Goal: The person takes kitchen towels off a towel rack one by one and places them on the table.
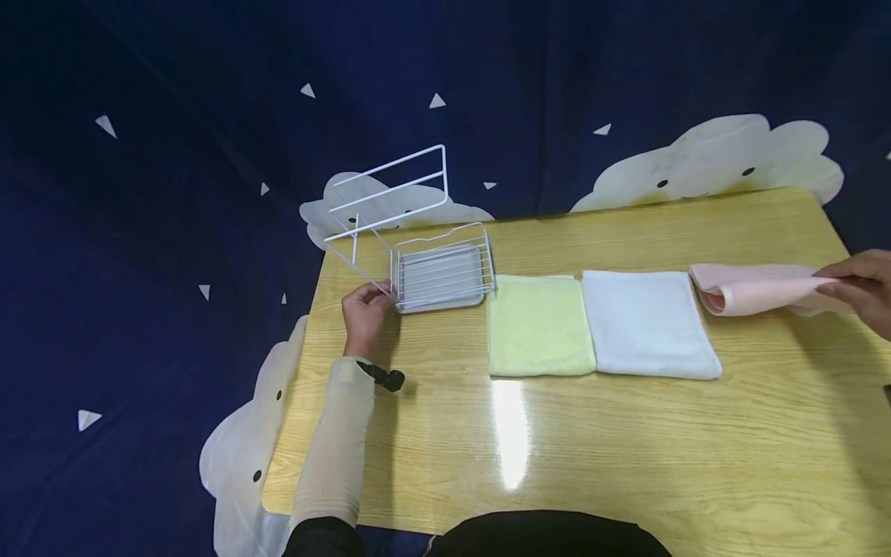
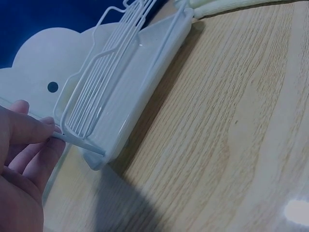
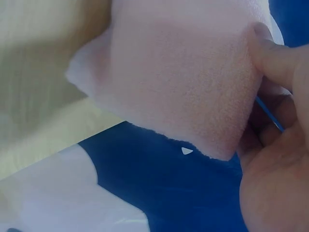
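Note:
At the table's left end stands a white wire dish rack [image 1: 444,172] with a shallow white tray [image 1: 442,308] under its lower basket. My left hand [image 1: 364,316] pinches a wire at the rack's near left corner, between thumb and fingers, as the left wrist view also shows. At the far right, my right hand [image 1: 866,290] grips the right end of a pink towel [image 1: 762,288]. The towel is folded over, and its held end is lifted off the table. In the right wrist view the thumb presses on the pink cloth [image 3: 183,82]; the fingers behind it are partly hidden.
A folded yellow towel [image 1: 541,329] and a folded white towel [image 1: 647,325] lie side by side on the wooden table [image 1: 612,456], between rack and pink towel. A dark blue curtain [image 1: 223,93] with clouds and triangles hangs behind and left of the table.

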### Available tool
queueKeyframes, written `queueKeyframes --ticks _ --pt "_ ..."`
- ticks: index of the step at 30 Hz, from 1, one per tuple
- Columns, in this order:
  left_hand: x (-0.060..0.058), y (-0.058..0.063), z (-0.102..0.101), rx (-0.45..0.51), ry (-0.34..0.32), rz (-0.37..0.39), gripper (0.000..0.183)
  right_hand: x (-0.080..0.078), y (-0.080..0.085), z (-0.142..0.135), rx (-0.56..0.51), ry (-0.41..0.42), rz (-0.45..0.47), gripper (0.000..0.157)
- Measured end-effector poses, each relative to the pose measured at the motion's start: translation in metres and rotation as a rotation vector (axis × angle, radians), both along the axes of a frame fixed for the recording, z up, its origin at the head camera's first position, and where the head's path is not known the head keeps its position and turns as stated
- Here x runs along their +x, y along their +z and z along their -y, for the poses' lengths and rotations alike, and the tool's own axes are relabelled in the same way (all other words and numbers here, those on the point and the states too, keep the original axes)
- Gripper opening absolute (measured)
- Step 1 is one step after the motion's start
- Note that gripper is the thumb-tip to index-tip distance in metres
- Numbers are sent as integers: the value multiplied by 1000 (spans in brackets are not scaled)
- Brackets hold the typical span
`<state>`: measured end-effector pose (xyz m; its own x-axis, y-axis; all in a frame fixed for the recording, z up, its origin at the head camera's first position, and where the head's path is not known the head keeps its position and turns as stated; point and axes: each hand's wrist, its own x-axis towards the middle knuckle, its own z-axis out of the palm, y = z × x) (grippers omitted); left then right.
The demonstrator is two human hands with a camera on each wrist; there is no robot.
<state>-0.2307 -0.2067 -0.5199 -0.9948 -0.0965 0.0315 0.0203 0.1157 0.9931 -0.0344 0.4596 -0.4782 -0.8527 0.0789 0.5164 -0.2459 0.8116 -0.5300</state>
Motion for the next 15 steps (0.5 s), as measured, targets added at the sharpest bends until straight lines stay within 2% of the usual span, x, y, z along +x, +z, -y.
queueKeyframes --ticks 3,7,10,15 --pt "0 0 0 -7 -1 -10 19 8 -6 1 29 32 -19 48" --pt "0 0 0 -18 5 -19 19 18 -13 4 32 43 -21 62" --pt "0 -1 0 -11 5 -21 21 25 -18 6 17 48 -16 65" --pt "0 0 0 -4 5 -21 22 37 -25 9 -1 59 9 57"
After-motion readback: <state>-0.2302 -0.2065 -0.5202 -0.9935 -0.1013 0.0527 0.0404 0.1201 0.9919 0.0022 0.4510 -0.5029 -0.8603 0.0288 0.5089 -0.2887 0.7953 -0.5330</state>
